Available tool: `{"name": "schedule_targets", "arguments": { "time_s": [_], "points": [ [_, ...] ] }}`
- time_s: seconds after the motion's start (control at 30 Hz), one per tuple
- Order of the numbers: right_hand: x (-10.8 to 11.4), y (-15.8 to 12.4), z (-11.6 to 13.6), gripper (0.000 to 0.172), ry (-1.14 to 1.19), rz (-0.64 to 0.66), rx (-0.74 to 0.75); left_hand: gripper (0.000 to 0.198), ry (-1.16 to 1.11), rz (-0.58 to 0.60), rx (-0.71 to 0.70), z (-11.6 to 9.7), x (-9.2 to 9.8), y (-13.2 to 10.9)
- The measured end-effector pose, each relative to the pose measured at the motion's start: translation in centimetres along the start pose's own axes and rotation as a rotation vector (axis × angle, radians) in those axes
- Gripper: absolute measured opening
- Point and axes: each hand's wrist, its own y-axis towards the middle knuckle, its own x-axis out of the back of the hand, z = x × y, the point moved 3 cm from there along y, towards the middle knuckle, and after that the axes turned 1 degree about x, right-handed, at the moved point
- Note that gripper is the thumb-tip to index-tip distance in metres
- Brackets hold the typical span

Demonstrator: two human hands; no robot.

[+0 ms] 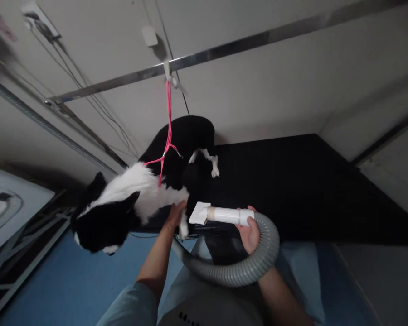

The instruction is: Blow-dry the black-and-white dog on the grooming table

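A black and white dog (136, 194) stands on a black table (292, 181), its head hanging over the left edge. A pink leash (168, 122) ties it to a metal bar (224, 47) overhead. My left hand (175, 215) rests against the dog's chest and front leg, fingers curled round the leg. My right hand (249, 231) is closed round a white blower nozzle (221, 214) whose flat mouth points at the dog. A grey ribbed hose (245, 267) loops from the nozzle down past my lap.
White walls stand behind the table. A grey flexible pipe (47, 124) and cables run along the left wall. Blue floor (75, 280) lies below at the left, beside a metal frame (17, 267). Another white surface (10, 208) sits at far left.
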Motion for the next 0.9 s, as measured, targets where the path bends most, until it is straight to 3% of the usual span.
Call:
{"name": "schedule_targets", "arguments": {
  "time_s": [0.1,0.2,0.3,0.43,0.6,0.77,0.9],
  "points": [
    [-0.1,0.0,-0.7,0.041,0.023,-0.002,-0.028,0.038,0.013,0.102,0.03,0.5,-1.8,-1.5],
    [1.0,0.1,-0.6,0.034,0.057,-0.03,-0.004,0.047,-0.024,0.312,0.075,-1.2,-5.2,-1.9],
    [2.6,0.8,-0.1,0.031,0.027,-0.023,0.034,0.05,-0.049,0.357,0.102,-3.2,-6.4,-1.8],
    [3.2,3.2,-1.0,0.02,0.051,-0.029,0.051,0.048,-0.002,0.37,0.128,-3.4,-3.9,-2.5],
    [-0.8,7.2,-5.0,0.029,0.101,-0.016,-0.023,0.05,0.017,0.505,0.282,-2.6,0.1,-4.9],
    [-5.1,9.7,-7.9,0.037,0.102,0.086,-0.033,0.047,-0.078,0.643,0.395,-2.5,-0.4,-7.6],
    [-4.9,10.4,-7.3,0.034,0.123,0.134,0.072,0.053,-0.065,0.718,0.46,0.2,-1.4,-8.1]
  ]
}}
